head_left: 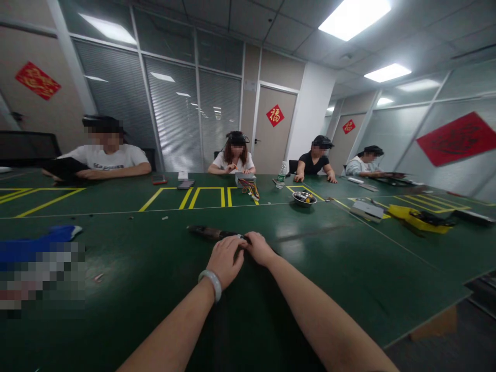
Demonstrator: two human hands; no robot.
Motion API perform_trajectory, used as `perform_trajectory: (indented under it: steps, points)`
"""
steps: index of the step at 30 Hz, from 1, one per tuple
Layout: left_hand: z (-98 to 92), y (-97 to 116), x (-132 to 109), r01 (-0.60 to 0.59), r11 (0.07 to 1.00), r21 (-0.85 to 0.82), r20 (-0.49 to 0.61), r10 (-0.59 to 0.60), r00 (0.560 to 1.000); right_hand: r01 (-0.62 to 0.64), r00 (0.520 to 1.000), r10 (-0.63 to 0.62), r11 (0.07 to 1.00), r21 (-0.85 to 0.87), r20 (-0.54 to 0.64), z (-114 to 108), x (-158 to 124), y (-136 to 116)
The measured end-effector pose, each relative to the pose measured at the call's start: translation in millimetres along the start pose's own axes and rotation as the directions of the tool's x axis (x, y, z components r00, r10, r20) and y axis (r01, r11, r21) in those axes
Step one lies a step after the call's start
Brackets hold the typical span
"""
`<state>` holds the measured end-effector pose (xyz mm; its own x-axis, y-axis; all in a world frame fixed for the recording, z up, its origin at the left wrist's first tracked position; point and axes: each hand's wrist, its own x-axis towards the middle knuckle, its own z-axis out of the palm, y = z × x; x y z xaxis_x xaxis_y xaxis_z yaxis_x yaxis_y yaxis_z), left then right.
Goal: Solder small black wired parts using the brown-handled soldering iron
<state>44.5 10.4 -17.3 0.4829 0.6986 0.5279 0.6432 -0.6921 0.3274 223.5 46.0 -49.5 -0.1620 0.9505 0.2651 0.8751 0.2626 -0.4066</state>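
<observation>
A long, slim dark object point(207, 232) with a brownish, see-through-looking section lies crosswise on the green table in front of me. I cannot make out its kind. My left hand point(226, 260), with a pale bangle at the wrist, rests over its right part, fingers bent down onto it. Close beside it, my right hand point(260, 248) is closed round the right end, its fingertips near those of the left. Both hands cover much of that end.
Across the green table point(155, 289), several people in head-worn gear sit working. A metal bowl point(304, 199), a water bottle point(281, 175), a grey box with coloured cables point(250, 186), a white device point(367, 211) and a yellow tray point(420, 219) stand beyond. Blue material point(34, 245) lies left.
</observation>
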Motion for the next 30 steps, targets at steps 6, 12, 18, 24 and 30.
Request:
perform_trajectory:
  steps: [6,12,18,24,30]
  points:
    - [6.9,-16,0,0.132,0.983,0.129,0.016,-0.135,0.991,0.195,0.977,-0.199,0.979,0.053,0.078,2,-8,-30]
    - [6.8,-18,-2,0.081,0.989,0.126,0.111,-0.095,0.989,0.096,0.995,-0.099,0.991,-0.097,-0.027,-29,-52,-33]
    - [5.7,-26,1,0.048,0.989,0.14,0.186,-0.074,0.98,-0.268,0.959,0.284,0.925,-0.27,0.022,-51,-91,-10]
    - [-3.8,-17,-2,0.015,0.994,0.11,0.247,-0.042,0.968,-0.272,0.962,0.254,0.928,-0.255,-0.103,-71,-75,14]
    - [-0.8,19,-5,-0.08,0.996,0.045,0.248,0.066,0.966,-0.368,0.917,0.323,0.911,-0.186,-0.234,-86,-71,37]
